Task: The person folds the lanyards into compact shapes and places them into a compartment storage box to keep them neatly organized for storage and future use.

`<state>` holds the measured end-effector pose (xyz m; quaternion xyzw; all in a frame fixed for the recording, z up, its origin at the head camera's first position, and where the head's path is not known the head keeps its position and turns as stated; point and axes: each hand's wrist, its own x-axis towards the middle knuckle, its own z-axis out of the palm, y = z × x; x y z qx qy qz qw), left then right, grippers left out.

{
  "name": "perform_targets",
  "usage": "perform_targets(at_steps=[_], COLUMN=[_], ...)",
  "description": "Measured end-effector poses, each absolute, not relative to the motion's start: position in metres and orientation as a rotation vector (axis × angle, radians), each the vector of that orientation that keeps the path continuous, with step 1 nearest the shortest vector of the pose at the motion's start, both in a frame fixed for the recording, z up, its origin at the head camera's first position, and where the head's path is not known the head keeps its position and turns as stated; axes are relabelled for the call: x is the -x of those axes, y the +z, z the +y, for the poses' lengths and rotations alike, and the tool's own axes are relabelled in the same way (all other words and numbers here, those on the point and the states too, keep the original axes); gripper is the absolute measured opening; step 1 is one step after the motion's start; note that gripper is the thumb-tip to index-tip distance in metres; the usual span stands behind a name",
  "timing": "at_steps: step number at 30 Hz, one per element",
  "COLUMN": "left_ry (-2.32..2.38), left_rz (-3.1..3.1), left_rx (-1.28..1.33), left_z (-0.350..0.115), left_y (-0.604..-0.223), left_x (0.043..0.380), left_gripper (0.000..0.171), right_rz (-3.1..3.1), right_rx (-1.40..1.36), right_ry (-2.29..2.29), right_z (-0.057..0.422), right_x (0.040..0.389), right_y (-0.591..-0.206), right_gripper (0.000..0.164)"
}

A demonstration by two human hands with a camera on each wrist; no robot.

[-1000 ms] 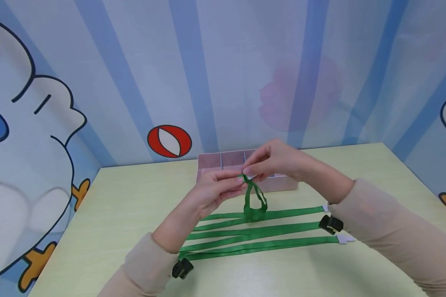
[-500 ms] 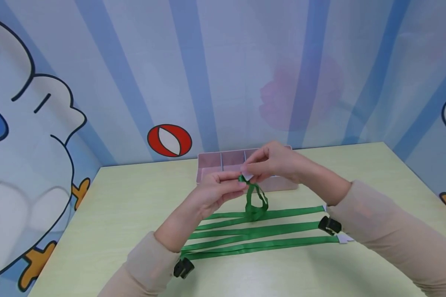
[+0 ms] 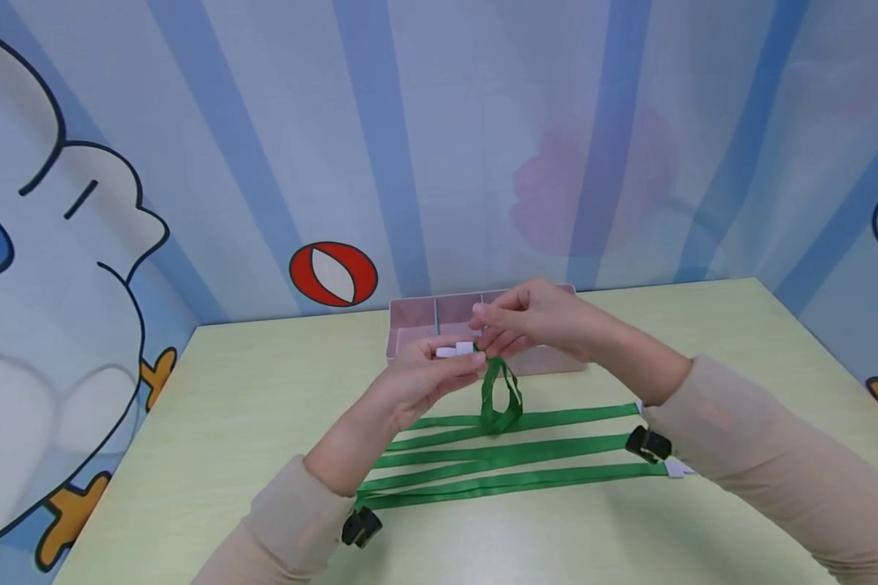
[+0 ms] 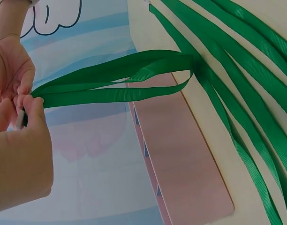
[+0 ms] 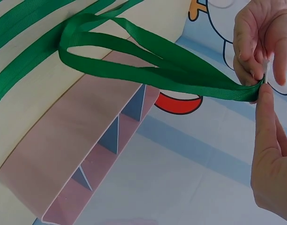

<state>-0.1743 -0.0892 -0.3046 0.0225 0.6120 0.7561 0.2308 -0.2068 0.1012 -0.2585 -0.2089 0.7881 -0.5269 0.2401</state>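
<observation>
Between the thumb and fingers of my left hand (image 3: 420,378), I pinch the end of a green lanyard (image 3: 486,406). Its white clip (image 3: 462,349) lies over the left fingers, pointing left. The ribbon hangs as a loop that reaches the strips below. My right hand (image 3: 549,321) is just right of the clip. In the right wrist view one right fingertip (image 5: 265,93) touches the gathered ribbon, while the right thumb stands raised in the head view. More green lanyards (image 3: 512,451) lie side by side across the table, with a white end (image 3: 676,468) at the right.
A pink divided box (image 3: 413,318) stands behind the hands against the back edge of the pale table (image 3: 278,390). Blue dividers (image 5: 110,136) part its compartments. A striped cartoon backdrop (image 3: 468,146) rises directly behind the table.
The white clip, earlier pinched in my right fingers, has turned over to the left onto the left fingers. My right thumb has lifted off it. The lanyards on the table lie as before.
</observation>
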Motion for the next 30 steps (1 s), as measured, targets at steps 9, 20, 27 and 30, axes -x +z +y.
perform_targets(at_steps=[9, 20, 27, 30], left_ry=[2.134, 2.146, 2.142, 2.151], left_rz=[1.703, 1.747, 1.781, 1.765], left_rx=[-0.111, -0.145, -0.138, -0.139], left_z=[-0.091, -0.092, -0.094, -0.093], left_y=[-0.305, -0.295, -0.289, -0.286], left_x=[0.172, 0.175, 0.176, 0.175], left_gripper=[0.033, 0.032, 0.030, 0.031], right_rz=[2.210, 2.309, 2.254, 2.209], right_rx=[0.649, 0.762, 0.727, 0.710], right_ry=[-1.453, -1.384, -1.383, -1.427], right_z=[0.103, 0.115, 0.113, 0.112], right_x=[0.205, 0.205, 0.208, 0.210], right_y=[-0.265, -0.299, -0.320, -0.328], right_gripper=[0.024, 0.053, 0.068, 0.071])
